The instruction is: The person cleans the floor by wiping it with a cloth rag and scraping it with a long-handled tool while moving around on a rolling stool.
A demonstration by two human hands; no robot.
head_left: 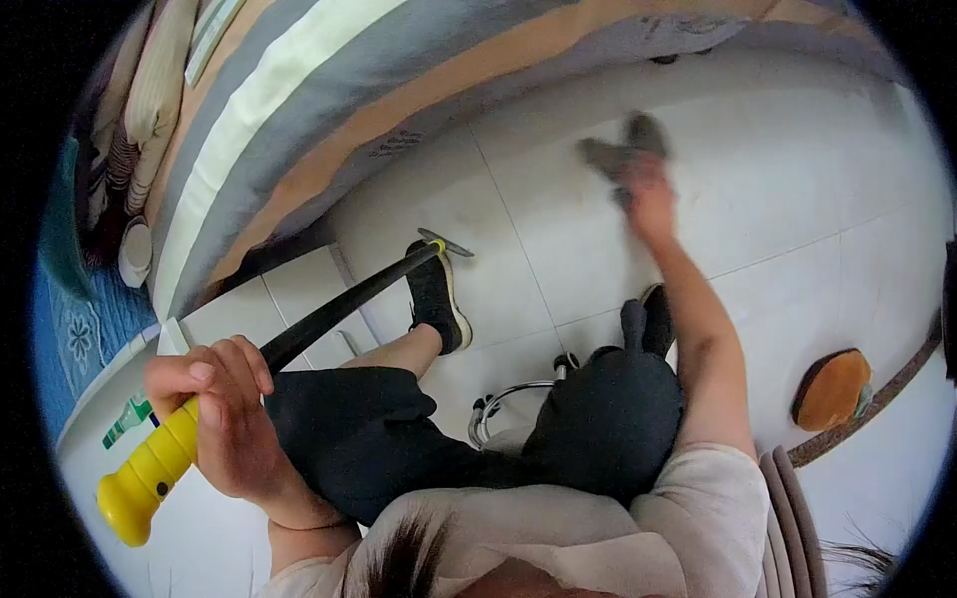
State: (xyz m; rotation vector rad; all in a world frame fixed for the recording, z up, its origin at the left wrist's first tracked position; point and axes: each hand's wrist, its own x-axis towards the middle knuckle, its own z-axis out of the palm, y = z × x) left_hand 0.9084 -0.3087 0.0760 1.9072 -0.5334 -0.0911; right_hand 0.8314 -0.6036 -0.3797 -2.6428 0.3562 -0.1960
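My left hand [224,424] is wrapped round the yellow handle [164,463] of a long black-shafted tool [349,301]. The shaft slants up and away to a yellow collar and a thin flat head [446,242], close over the toe of a black shoe [433,289]. Out over the pale floor tiles, my right hand [646,191] is blurred by motion, with its arm stretched forward. A grey, blurred object [623,157], perhaps a cloth, is at its fingers, and it looks held.
A bed or couch with a striped cover [299,110] curves along the top left. White drawers [234,324] stand at the left. A chrome chair base [508,394] is between the legs. An orange-brown slipper-like object [835,389] lies on the right.
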